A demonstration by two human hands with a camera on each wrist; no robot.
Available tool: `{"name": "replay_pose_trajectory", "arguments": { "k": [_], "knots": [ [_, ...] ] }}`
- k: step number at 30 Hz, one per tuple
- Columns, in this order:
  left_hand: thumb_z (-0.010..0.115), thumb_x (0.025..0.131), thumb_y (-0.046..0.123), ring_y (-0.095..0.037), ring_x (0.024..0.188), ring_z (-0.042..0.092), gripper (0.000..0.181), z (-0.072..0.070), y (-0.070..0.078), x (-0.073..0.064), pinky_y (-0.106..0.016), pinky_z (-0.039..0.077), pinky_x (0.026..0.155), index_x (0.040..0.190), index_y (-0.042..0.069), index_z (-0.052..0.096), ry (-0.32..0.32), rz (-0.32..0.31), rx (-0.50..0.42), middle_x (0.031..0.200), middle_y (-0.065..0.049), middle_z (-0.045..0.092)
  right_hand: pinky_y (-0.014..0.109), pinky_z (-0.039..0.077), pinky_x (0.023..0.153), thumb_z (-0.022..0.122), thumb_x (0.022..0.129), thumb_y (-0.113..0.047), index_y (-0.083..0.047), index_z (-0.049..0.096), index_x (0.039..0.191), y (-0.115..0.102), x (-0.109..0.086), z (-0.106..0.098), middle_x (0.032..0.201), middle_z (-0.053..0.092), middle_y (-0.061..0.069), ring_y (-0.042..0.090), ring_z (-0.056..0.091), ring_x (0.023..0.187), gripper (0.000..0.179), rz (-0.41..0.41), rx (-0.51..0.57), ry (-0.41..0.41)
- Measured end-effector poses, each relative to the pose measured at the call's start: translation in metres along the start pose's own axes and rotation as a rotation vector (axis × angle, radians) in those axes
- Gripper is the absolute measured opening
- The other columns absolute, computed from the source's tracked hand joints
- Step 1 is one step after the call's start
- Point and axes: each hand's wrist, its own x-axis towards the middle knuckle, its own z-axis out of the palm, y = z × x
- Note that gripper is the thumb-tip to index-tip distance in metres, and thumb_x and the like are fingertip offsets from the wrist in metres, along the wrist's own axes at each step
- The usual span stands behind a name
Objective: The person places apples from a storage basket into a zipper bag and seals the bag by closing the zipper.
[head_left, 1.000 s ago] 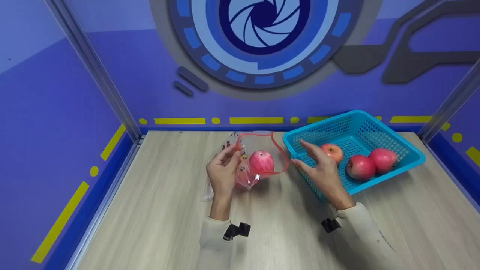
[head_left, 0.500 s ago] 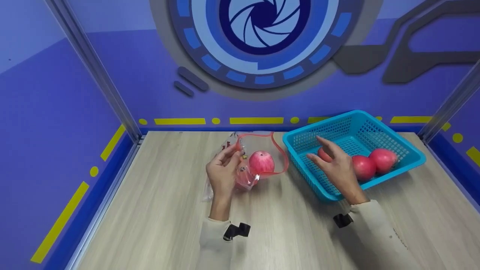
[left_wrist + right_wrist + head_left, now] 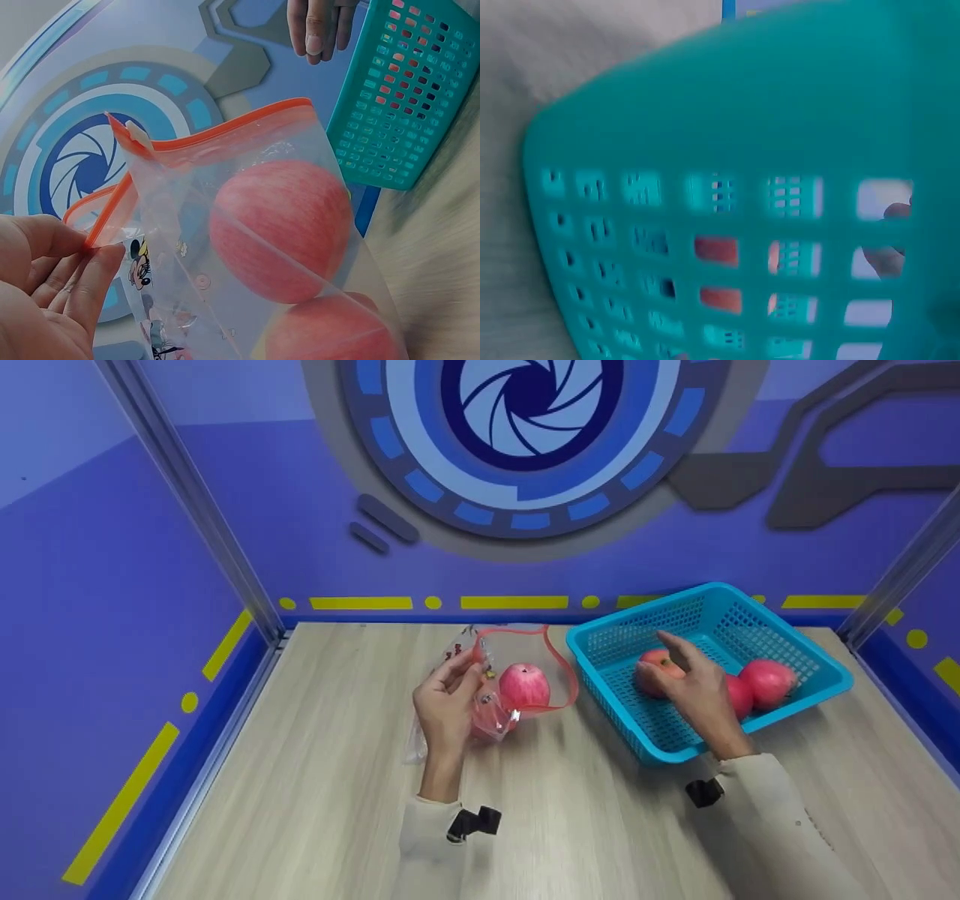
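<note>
My left hand [image 3: 446, 701] pinches the orange zip edge of a clear zip-lock bag [image 3: 187, 247], which stands with its mouth spread. Inside it are at least two pinkish-red apples, one [image 3: 281, 229] above another [image 3: 334, 330]. Over the turquoise basket [image 3: 611, 701] is my right hand [image 3: 701, 694], thumb and fingers spread apart beside a red apple [image 3: 651, 684] that they partly cover. Whether they touch it cannot be made out. Two more apples lie at the basket's right side, one [image 3: 769, 684] in plain sight, the other [image 3: 740, 696] partly behind my hand. The basket's wall mostly fills the right wrist view.
The wood-grain table [image 3: 315, 810] carries everything. Behind it rises a blue printed wall panel [image 3: 262, 510], close to the far side of the bag and basket. Metal corner posts [image 3: 202, 510] border the space. The basket stands just right of the bag.
My right hand has moved right, from the basket's left rim to over the apple inside. The left hand keeps its hold on the bag, and the apples have stayed in place.
</note>
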Motion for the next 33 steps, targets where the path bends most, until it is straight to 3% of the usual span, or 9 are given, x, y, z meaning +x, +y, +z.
{"name": "replay_pose_trajectory", "arguments": {
  "k": [19,33],
  "knots": [
    [0.078,0.096,0.002,-0.029,0.095,0.076,0.022,0.005,-0.001,-0.002,-0.031,0.063,0.084,0.118,-0.002,0.079,-0.007,-0.016,0.001,0.107,-0.014,0.079,0.062,0.045,0.110,0.077,0.100,-0.038,-0.003,0.049,0.157,0.024,0.015,-0.019,0.158,0.051,0.019,0.043,0.049,0.143,0.072,0.098,-0.054,-0.057],
    [0.077,0.096,-0.001,-0.028,0.092,0.076,0.022,0.000,-0.005,-0.001,-0.028,0.063,0.079,0.118,-0.005,0.078,-0.013,0.013,-0.011,0.104,-0.016,0.079,0.061,0.043,0.113,0.075,0.101,-0.043,-0.002,0.038,0.163,0.031,0.021,-0.020,0.165,0.040,0.023,0.045,0.040,0.149,0.083,0.188,-0.009,-0.179]
  ]
}}
